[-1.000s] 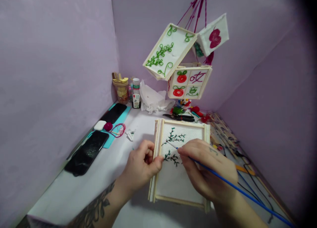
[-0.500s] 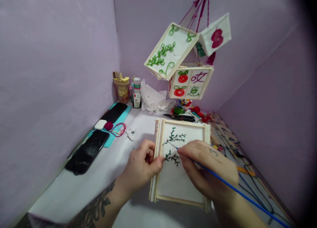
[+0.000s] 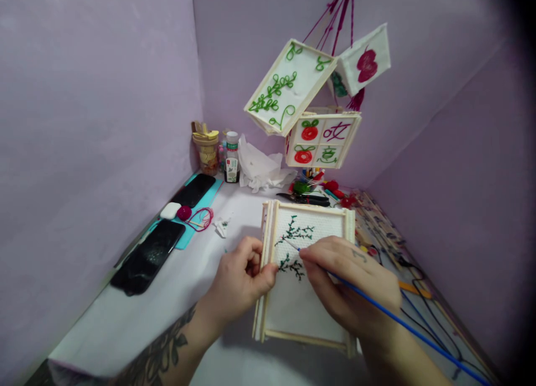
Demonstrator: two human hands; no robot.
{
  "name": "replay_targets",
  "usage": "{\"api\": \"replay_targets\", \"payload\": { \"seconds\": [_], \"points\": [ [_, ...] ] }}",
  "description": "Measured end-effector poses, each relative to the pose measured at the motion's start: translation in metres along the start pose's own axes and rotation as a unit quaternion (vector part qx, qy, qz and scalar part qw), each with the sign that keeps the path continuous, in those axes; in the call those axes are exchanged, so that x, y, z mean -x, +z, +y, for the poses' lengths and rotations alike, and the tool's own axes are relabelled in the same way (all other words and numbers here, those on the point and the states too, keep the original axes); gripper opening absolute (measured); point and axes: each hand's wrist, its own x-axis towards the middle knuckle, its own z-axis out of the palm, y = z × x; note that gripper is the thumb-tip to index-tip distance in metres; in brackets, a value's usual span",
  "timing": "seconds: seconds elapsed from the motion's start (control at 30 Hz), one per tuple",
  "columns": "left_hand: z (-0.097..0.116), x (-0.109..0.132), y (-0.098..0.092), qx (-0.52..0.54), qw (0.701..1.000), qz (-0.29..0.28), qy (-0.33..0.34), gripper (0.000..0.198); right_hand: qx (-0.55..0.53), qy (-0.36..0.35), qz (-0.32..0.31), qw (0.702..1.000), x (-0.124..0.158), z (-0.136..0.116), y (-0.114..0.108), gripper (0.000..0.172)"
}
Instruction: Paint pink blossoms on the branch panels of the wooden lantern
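A white panel in a pale wooden frame stands tilted on the white table, with dark green branches painted on its upper half. My left hand is closed on the frame's left edge, thumb on the front. My right hand pinches a thin blue-handled paintbrush, whose tip touches the panel between the two green sprigs. The handle runs off to the lower right.
A hanging lantern of framed panels with green vines and red fruit dangles above the table's back. Two black phones lie on a teal mat at left. Jars and a small bottle, crumpled tissue, scissors and craft bits line the back; cables at right.
Almost nothing differs. The brush tip has shifted very slightly on the panel, and the view has drifted a little.
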Motion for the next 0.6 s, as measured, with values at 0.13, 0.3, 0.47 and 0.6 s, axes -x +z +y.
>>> {"api": "replay_targets", "payload": {
  "seconds": [0.13,0.3,0.47,0.6],
  "points": [
    [-0.0001,-0.0006,0.0003,-0.001,1.0,0.0,-0.006,0.017,0.001,0.001,0.0,1.0,-0.0005,-0.0003,0.0004,0.024],
    [-0.0007,-0.0009,-0.0004,0.003,1.0,0.001,-0.007,0.017,0.001,-0.001,0.001,1.0,-0.0007,-0.0003,0.0007,0.026],
    [0.0009,0.0001,-0.0003,-0.001,1.0,0.001,-0.007,0.018,0.002,0.001,-0.001,1.0,0.0002,0.0005,0.0004,0.024],
    [0.0017,-0.0003,0.0,0.005,1.0,-0.002,-0.006,0.018,0.003,-0.001,-0.002,1.0,-0.0007,0.0004,0.0003,0.024]
  ]
}}
